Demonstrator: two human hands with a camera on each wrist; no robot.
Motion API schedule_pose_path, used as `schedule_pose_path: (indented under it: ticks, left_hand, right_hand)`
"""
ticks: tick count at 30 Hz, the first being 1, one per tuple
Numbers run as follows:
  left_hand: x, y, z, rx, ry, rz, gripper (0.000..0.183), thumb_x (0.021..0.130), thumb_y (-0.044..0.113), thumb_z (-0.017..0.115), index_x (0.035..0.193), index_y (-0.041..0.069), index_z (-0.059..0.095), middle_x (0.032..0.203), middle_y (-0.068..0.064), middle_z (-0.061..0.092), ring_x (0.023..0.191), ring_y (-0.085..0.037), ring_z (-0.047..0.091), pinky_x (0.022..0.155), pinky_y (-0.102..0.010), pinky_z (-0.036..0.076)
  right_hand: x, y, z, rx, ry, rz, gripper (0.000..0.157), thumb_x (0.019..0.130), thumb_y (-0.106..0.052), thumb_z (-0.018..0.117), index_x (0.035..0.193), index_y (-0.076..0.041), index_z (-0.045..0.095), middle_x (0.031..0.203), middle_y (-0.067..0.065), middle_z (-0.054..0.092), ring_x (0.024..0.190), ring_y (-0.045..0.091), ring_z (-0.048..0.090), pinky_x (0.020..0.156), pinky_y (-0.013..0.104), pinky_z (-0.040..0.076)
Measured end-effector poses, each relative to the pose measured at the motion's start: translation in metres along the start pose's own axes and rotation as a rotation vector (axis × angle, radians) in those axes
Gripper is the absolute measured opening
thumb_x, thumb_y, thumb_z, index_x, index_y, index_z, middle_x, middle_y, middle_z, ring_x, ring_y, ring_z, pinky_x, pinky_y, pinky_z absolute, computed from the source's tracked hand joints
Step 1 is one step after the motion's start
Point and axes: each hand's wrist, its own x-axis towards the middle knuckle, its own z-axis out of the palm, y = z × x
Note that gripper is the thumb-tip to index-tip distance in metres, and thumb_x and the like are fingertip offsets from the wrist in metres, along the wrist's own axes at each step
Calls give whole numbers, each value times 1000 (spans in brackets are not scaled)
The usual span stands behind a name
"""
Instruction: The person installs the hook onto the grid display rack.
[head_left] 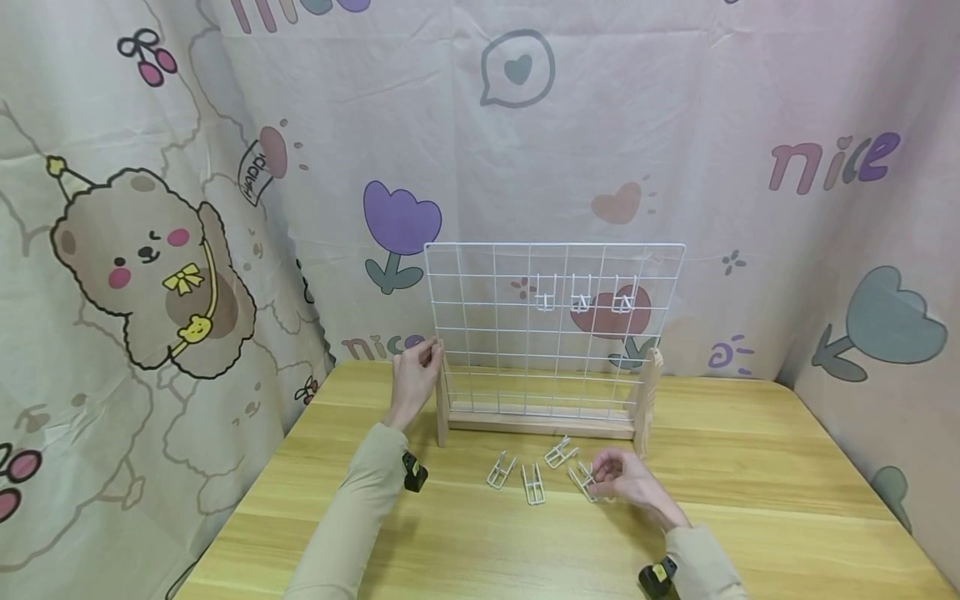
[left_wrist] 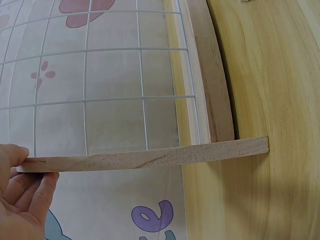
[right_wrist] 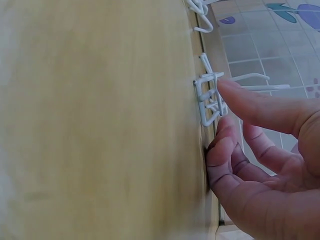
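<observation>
My left hand (head_left: pixel 415 379) grips the upper end of the left wooden upright (left_wrist: pixel 150 156) on a stand that bears a white wire grid (head_left: pixel 555 331), thumb on one side and fingers on the other. Low over the table, my right hand (head_left: pixel 628 479) pinches a white wire hook (right_wrist: pixel 210 99) by its edges, thumb at one side and curled fingers at the other. Beside it lie more white wire hooks, among them a left one (head_left: pixel 501 471), a middle one (head_left: pixel 533 485) and one nearer the stand (head_left: pixel 560 452).
Three white hooks hang on the grid's upper right, one of them the leftmost hook (head_left: pixel 545 301). The stand's wooden base bar (head_left: pixel 540 424) runs between its uprights across the back of the wooden table (head_left: pixel 480 542). Behind hangs a printed curtain (head_left: pixel 600 100).
</observation>
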Motion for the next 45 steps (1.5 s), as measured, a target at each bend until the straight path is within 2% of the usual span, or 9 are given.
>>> schedule_pose_path:
  ticks: [12,28,34,41,45]
  left_hand:
    - [0,0,0,8,7,6,31,99,9,63,124,-9,66,115,-26,71,106,-36,72,88,-47,61]
    - [1,2,0,9,1,1,32,99,9,63,125,-9,64,116,-27,71,107,-37,71,89,-46,60]
    - [1,0,0,18,3,10,31,99,9,63,124,-9,65,115,-27,71,106,-38,72,88,-46,61]
    - [0,1,0,7,1,-8,32,99,10,63,124,-10,65,116,-27,71,106,-38,72,89,-46,61]
    - [0,2,0,12,4,-13,32,99,10,63,125,-9,65,116,-26,71,106,-37,72,89,-46,61]
  right_hand:
    - [1,-2,-1,1,-21,-4,34,71,11,77,96,15,55,85,13,65,75,10,56,65,17,50]
    - [1,-1,-1,-28,-18,-30,31,71,12,76,95,14,56,85,22,65,73,10,56,63,17,48]
    - [2,0,-1,-55,-25,-28,32,71,12,75,97,15,58,85,17,65,73,9,56,63,17,48]
    - [2,0,-1,-17,-44,-20,33,72,13,74,101,19,59,84,13,65,73,8,56,62,16,48]
    - [3,0,0,-28,-62,-28,32,71,12,75,100,19,63,80,7,64,69,5,55,59,15,46]
